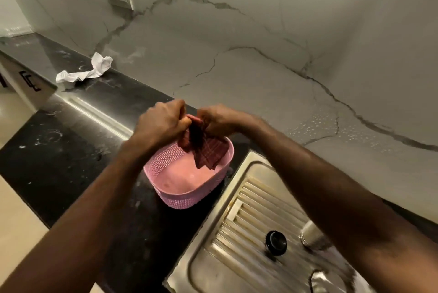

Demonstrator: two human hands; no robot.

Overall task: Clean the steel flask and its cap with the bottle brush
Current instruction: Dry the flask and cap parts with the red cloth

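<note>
step: likely drying stage | grip: both hands (163, 122) (218, 119) pinch cloth (201, 150) over basket (189, 198) | flask (312, 233), cap (276, 243) below right hand on drainboard (237, 209) | next: cloth to flask

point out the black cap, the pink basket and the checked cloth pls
black cap (276, 243), head view, centre of its dark top, on the ribbed drainboard.
pink basket (166, 194), head view, near rim of its perforated wall.
checked cloth (206, 156), head view, hanging lower part below both hands.

Both hands (187, 124) gripping checked cloth (201, 150)
</note>
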